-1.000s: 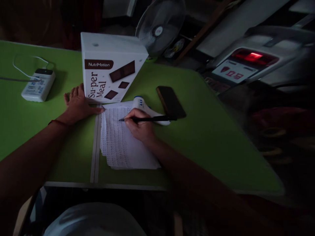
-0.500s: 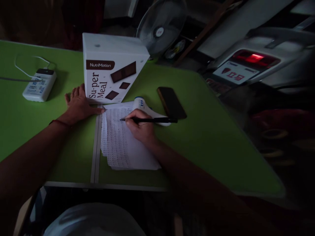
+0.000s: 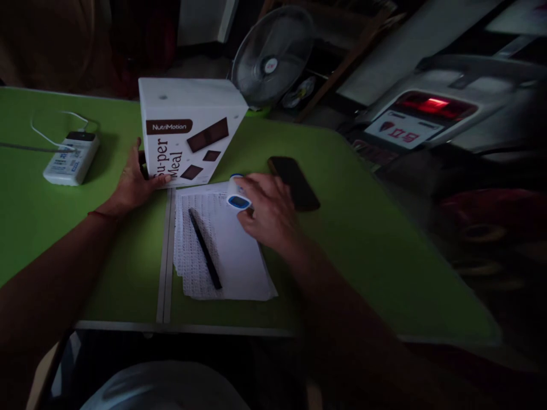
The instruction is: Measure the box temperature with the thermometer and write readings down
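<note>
My left hand (image 3: pixel 134 185) grips the lower left corner of a white NutriMotion Su-per Meal box (image 3: pixel 188 128) standing on the green table (image 3: pixel 342 239). My right hand (image 3: pixel 269 210) is closed around a white and blue handheld thermometer (image 3: pixel 236 195) just above the top right of a stack of printed paper sheets (image 3: pixel 231 256). A black pen (image 3: pixel 205 256) lies loose and slanted on the sheets, left of my right hand.
A black phone (image 3: pixel 294 182) lies face up right of the thermometer. A white power bank (image 3: pixel 70 158) with a white cable sits at the far left. Beyond the table stand a floor fan (image 3: pixel 271 54) and a machine with a red lit display (image 3: pixel 427 111).
My right hand let the pen drop onto the sheets and took hold of the thermometer. My left hand slid from the paper's corner to the box's lower left corner.
</note>
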Motion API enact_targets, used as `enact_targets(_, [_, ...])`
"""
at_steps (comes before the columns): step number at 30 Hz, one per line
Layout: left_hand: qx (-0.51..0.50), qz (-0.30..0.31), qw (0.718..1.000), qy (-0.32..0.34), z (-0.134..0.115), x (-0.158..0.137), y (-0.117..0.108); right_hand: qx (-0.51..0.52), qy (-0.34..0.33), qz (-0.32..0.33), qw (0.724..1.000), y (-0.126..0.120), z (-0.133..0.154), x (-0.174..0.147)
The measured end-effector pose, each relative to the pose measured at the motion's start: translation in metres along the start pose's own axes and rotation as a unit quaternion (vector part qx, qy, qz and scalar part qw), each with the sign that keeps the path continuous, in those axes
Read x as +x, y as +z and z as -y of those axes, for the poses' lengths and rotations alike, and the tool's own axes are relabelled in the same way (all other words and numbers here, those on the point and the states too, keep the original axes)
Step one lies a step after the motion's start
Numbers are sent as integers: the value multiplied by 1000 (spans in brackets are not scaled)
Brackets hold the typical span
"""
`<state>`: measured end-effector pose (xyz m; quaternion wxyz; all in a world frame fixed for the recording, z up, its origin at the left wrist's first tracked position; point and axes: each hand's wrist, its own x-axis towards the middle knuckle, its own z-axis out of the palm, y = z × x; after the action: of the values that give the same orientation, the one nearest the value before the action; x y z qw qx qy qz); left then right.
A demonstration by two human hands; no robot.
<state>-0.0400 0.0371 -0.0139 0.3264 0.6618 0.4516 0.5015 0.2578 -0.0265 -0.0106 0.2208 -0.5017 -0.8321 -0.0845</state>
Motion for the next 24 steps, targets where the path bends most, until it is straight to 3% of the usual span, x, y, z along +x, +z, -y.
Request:
enact_targets(2, [2, -5, 1000, 9, 6, 3, -1, -70, 110, 91, 987, -5, -10, 4])
enact_targets(4, [19, -21, 1000, 5, 8, 5, -2, -84, 156, 175, 968, -10, -16, 8])
enact_targets(6, [21, -36, 999, -5, 6, 5, -2, -64, 179, 208, 960, -15, -18, 11])
enact_targets(8, [1, -43, 999, -12, 0, 3, -2, -28, 205, 161, 965, -18, -17, 12])
enact_targets(10, [-31, -50, 998, -18, -8, 0, 0, 41, 228, 38, 972, -20, -12, 11])
enact_targets(12, [-69, -53, 996, -24, -16, -3, 3, 172, 220, -106, 954, -21, -1, 7])
enact_targets(14, [-104, -42, 993, -32, -21, -7, 8, 344, 182, -188, 901, -22, 15, 2])
enact_targets(15, [-116, -33, 992, -33, -23, -8, 10, 429, 152, -190, 870, -23, 25, -1])
enact_targets(18, [-111, -10, 993, -37, -25, -13, 16, 614, 127, -126, 769, -24, 52, -7])
enact_targets(21, [-65, 0, 996, -56, -26, -16, 18, 714, 171, -49, 677, -20, 66, -9])
enact_targets(24, [-28, 8, 998, -63, -28, -17, 18, 754, 213, 20, 621, -12, 68, -9])
